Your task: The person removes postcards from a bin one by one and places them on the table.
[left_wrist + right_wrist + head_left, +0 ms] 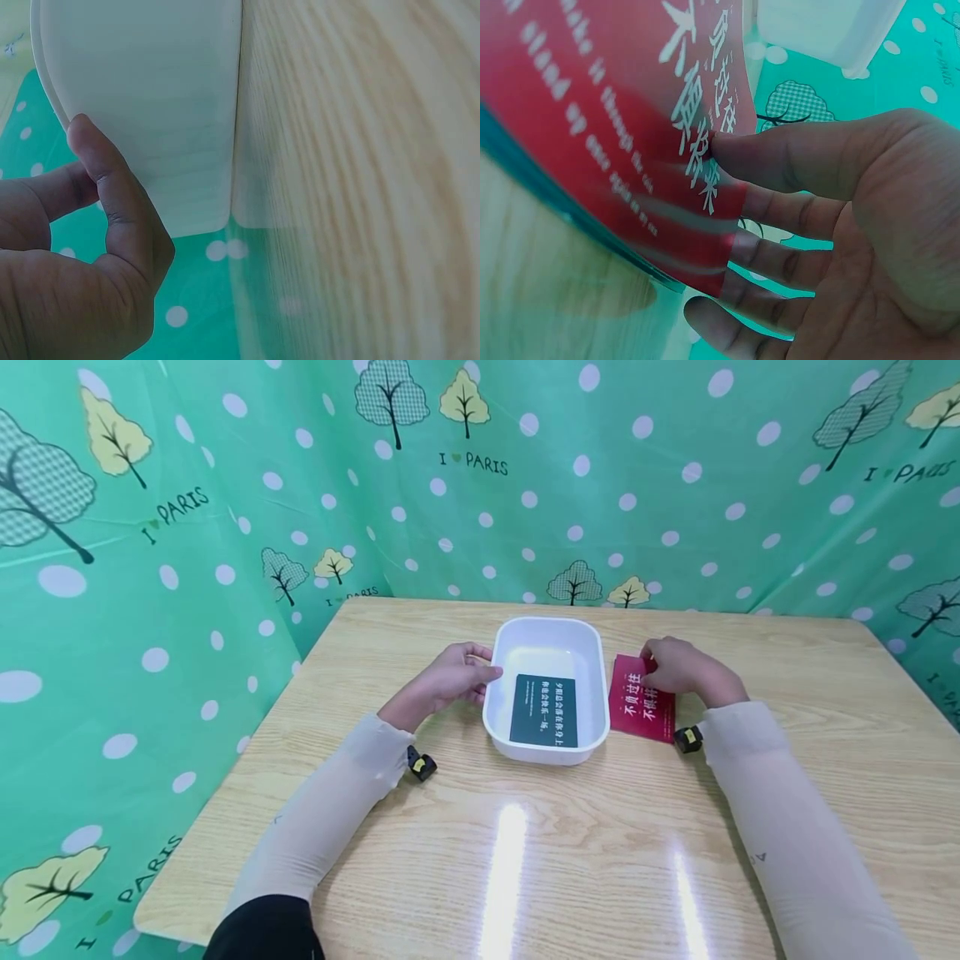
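A white basin point(592, 647) stands mid-table with a dark card point(544, 710) with white writing lying flat on its bottom. My left hand point(483, 672) holds the basin's left wall; the left wrist view shows the thumb point(112, 187) lying against the outer wall point(172, 112) under the rim. Just right of the basin lies a red card point(637, 714) with white writing. My right hand point(648, 667) pinches the card's far end. In the right wrist view the thumb point(780, 161) presses the red card point(592, 97) from above, with the other fingers under it.
The wooden table point(525, 860) is bare apart from the basin and the red card. A green curtain point(187, 568) with trees and white dots closes it in at the back and on both sides. Small black-and-yellow cameras point(422, 765) sit at both wrists.
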Action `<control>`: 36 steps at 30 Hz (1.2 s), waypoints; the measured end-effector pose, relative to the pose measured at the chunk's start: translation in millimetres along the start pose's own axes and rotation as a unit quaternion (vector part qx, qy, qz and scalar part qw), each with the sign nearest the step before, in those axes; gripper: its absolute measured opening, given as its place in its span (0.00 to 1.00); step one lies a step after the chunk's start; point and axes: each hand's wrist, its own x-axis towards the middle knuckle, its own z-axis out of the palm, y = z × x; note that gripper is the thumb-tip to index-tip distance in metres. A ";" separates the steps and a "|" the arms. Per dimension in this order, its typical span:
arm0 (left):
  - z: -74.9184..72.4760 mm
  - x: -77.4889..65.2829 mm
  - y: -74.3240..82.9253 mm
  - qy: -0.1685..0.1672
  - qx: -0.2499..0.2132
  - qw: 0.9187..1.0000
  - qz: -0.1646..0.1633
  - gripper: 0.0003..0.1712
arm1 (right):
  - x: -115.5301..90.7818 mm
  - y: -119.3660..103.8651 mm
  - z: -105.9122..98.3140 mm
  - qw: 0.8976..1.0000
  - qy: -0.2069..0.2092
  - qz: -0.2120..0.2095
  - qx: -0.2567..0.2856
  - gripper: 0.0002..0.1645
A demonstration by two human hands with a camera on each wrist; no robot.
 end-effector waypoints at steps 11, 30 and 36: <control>0.0 0.5 0.5 0.001 -0.001 1.000 -0.001 0.22 | 1.3 -0.8 2.1 1.000 -0.005 0.006 -0.005 0.27; 0.3 0.6 -0.3 -0.002 -0.004 1.000 0.000 0.21 | -1.4 -7.3 0.2 0.999 0.006 0.011 -0.031 0.27; 0.1 -0.3 0.6 -0.005 -0.007 1.000 -0.001 0.22 | -6.7 -20.7 -3.7 0.997 0.040 -0.012 -0.061 0.26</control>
